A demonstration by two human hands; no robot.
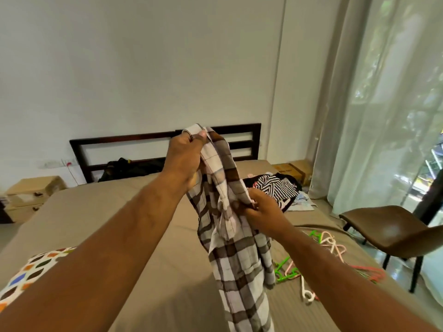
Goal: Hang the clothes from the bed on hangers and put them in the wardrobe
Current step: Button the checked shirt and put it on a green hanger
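Note:
A brown-and-white checked shirt (237, 257) hangs in the air over the bed (124, 212). My left hand (185, 156) grips its top edge, held high in front of the headboard. Lower and to the right, my right hand (260, 210) pinches another fold of the same shirt. A heap of clothes (278, 188), with a black-and-white striped piece on top, lies at the bed's far right. Several plastic hangers (314, 262), green, pink and white, are scattered on the bed's right side. No wardrobe is in view.
A brown chair (393, 231) stands right of the bed by sheer curtains (374, 116). A black bag (129, 170) leans at the headboard (158, 142). A patterned pillow (31, 271) lies at the near left. A bedside drawer unit (28, 197) and cardboard box (292, 170) flank the bed.

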